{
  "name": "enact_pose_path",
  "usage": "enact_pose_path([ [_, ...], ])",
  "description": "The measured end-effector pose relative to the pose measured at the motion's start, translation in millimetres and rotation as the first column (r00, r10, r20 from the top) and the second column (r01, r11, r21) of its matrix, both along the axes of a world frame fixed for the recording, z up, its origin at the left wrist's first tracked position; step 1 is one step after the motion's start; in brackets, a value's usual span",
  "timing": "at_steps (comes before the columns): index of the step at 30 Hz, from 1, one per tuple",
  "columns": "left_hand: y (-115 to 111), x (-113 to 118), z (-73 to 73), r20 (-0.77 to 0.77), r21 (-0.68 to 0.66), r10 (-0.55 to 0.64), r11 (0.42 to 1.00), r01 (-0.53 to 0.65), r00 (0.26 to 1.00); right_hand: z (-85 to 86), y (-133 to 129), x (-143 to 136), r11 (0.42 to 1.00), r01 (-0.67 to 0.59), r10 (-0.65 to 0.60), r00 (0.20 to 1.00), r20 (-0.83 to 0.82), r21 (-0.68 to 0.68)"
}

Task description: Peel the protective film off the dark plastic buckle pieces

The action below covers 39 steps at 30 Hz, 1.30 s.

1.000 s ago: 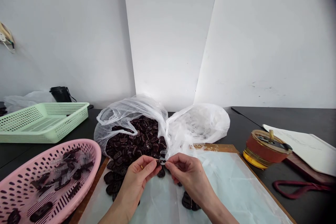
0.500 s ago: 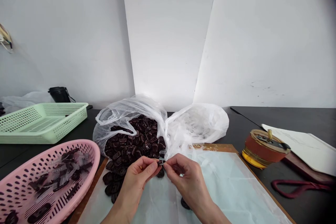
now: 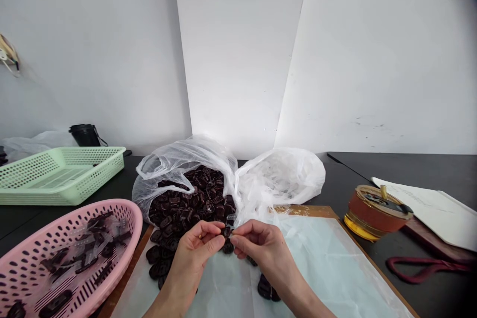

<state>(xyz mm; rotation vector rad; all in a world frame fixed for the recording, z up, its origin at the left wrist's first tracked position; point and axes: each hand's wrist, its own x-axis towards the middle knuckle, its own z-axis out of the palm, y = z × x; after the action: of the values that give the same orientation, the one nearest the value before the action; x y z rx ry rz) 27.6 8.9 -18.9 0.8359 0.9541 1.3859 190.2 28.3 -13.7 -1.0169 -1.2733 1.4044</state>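
Between my two hands, over the board, is a small dark brown plastic piece (image 3: 226, 232). My left hand (image 3: 201, 246) pinches its left side with thumb and forefinger. On its right side the thumb and forefinger of my right hand (image 3: 261, 243) are closed; any thin part between those fingertips is too small to make out. A heap of similar dark pieces (image 3: 194, 198) spills from a clear plastic bag (image 3: 179, 151) just behind my hands. Another dark piece (image 3: 267, 289) lies under my right wrist.
A pink basket (image 3: 126, 208) with dark pieces and clear strips stands left, before a green basket (image 3: 93, 186). A white bag of clear strips (image 3: 290, 174) lies behind the board (image 3: 320, 211). At right are a tape dispenser (image 3: 378, 211), scissors (image 3: 410, 266) and papers (image 3: 428, 208).
The small piece has turned between my fingertips and shows more of its face. My right hand has shifted slightly, uncovering more of the dark piece under its wrist.
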Motion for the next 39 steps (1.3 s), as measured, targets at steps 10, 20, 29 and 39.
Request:
enact_pose_path([
  [10,2,-2,-0.1,-0.106,0.103,-0.009,0.994,0.020,0.994,-5.2,5,1,0.998,-0.016,0.010,0.995,-0.094,-0.063],
  [20,-2,-5,8.4,-0.156,0.096,-0.106,0.988,0.121,0.982,1.4,4,11,0.955,-0.289,0.293,0.954,-0.056,0.069],
  [29,1,-8,3.5,0.058,0.001,-0.231,0.973,0.231,0.971,-2.6,0,4,0.964,-0.261,0.264,0.962,-0.074,0.048],
  [39,4,-4,-10.2,0.120,-0.073,-0.214,0.972,0.224,0.969,-21.0,1,-6,0.975,0.040,-0.051,0.998,0.043,0.217],
])
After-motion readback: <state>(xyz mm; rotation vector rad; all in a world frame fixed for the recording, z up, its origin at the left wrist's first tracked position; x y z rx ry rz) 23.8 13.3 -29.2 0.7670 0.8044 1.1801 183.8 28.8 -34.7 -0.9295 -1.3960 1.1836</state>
